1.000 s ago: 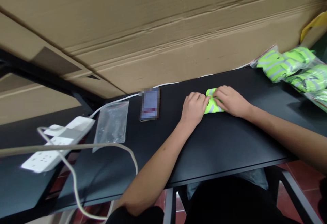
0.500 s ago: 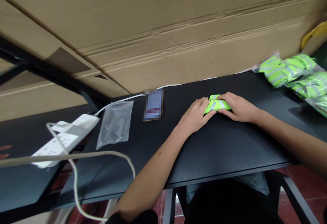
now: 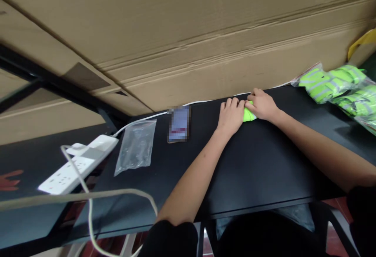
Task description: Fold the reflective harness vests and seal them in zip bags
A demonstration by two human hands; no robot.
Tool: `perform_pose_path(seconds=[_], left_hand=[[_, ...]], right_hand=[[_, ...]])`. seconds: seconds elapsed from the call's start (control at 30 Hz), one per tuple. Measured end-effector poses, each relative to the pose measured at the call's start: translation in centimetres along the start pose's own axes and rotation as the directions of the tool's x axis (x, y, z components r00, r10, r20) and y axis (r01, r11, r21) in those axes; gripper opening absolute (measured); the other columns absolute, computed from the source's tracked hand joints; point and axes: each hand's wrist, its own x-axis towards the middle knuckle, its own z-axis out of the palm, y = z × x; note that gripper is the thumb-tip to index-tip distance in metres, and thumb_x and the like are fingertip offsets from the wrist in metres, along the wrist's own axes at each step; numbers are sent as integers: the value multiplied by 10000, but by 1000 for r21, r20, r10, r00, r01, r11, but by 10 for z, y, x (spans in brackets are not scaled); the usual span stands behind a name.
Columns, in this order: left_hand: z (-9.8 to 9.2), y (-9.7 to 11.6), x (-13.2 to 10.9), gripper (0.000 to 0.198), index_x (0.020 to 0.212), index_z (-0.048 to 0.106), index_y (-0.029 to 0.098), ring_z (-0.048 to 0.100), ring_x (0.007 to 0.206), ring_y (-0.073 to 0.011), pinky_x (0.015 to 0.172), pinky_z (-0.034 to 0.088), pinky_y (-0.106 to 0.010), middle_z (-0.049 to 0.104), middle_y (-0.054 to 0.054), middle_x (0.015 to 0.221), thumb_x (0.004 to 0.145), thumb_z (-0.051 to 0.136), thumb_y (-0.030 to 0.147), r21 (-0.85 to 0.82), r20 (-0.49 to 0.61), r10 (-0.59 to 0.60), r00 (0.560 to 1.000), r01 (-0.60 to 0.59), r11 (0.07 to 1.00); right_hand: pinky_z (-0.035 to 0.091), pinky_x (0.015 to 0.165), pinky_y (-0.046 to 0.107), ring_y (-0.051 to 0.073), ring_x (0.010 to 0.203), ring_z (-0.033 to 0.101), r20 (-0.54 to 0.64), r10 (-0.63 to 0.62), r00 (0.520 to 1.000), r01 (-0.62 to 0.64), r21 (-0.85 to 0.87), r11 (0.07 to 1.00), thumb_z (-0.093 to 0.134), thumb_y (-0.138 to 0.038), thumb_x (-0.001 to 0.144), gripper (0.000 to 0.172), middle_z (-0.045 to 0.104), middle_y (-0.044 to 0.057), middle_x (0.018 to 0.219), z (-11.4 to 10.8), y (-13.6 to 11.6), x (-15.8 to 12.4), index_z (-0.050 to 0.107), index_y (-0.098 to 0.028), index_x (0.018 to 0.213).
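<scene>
A folded neon yellow-green reflective strap (image 3: 248,115) with silver stripes lies on the black table, mostly covered by my hands. My left hand (image 3: 232,115) rests over its left side, fingers curled down beside it. On the opposite side, my right hand (image 3: 262,104) wraps its fingers around the far right part of the strap. Both hands are closed on it, close together, and hide its full shape. A phone (image 3: 179,124) with a blurred screen lies left of my left hand.
Clear bags of similar reflective straps (image 3: 337,87) are piled at the right. Flat on the table's left part is a clear zip bag (image 3: 136,145). A white power strip (image 3: 78,167) and looping cable stand farther left. A cardboard wall (image 3: 205,81) borders the back.
Both hands have moved slightly away from me with the strap, toward the cardboard. They now cover more of it, the right hand reaching over its far side.
</scene>
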Motion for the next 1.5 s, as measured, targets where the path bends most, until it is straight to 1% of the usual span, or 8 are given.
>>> perform_pose_path(seconds=[0.27,0.6,0.73,0.83,0.9,1.03,1.23,1.5], left_hand=[[-1,6,6,900,1254,616,44,556,1126,-364,1037,383,-501,654,-195,1178,830,488,827,40,74,124,990,-127,991],[10,10,23,563,1325,562,54,615,1119,-384,949,457,-485,661,-229,1204,950,594,473,-95,135,-14,991,27,995],[10,7,28,490,1287,573,52,649,1118,-360,946,492,-449,675,-231,1207,931,639,382,-246,64,-103,993,115,962],[9,14,28,439,1305,553,87,673,1116,-317,921,523,-393,688,-204,1218,943,620,327,-391,-15,-174,985,155,907],[8,21,26,375,1296,553,114,699,1073,-282,888,542,-363,712,-176,1176,987,541,327,-483,-65,-226,972,168,859],[6,30,20,365,1281,562,151,724,997,-249,850,564,-357,737,-142,1103,1040,400,373,-623,-125,-289,949,151,767],[20,27,15,455,1309,590,215,588,1262,-263,1104,446,-437,654,-121,1302,1005,408,500,-798,-209,-242,948,-22,602],[31,28,16,564,1367,562,242,123,1572,-303,1234,220,-541,169,-89,1695,1023,256,568,-593,-248,-296,923,97,799]], right_hand=[[369,1007,554,399,1233,484,34,51,998,-54,88,995,266,-458,980,595,572,245,1325,19,13,3,521,-63,1345],[362,1077,544,349,1248,536,-75,130,989,-93,370,924,271,-471,992,551,623,200,1318,29,18,-1,552,-125,1316],[413,1066,483,315,1296,511,-240,281,929,-132,494,859,333,-560,986,603,535,237,1390,26,0,-4,441,-115,1377],[430,1052,471,308,1259,543,-320,604,730,-166,774,611,525,-634,897,667,549,206,1369,22,-27,-1,434,-161,1358],[492,950,437,284,1095,629,-151,775,614,-129,949,287,578,-685,844,626,645,140,1201,21,-45,4,524,-204,1241],[522,726,358,232,827,657,50,701,711,35,994,-107,440,-783,857,619,683,71,846,21,-64,10,653,-210,951],[490,647,319,180,695,599,-61,700,711,145,988,-61,427,-804,845,629,640,34,744,21,-67,2,644,-214,860],[423,557,282,126,574,453,-151,683,715,78,988,137,515,-728,859,525,509,-25,633,7,-62,1,519,-224,712]])
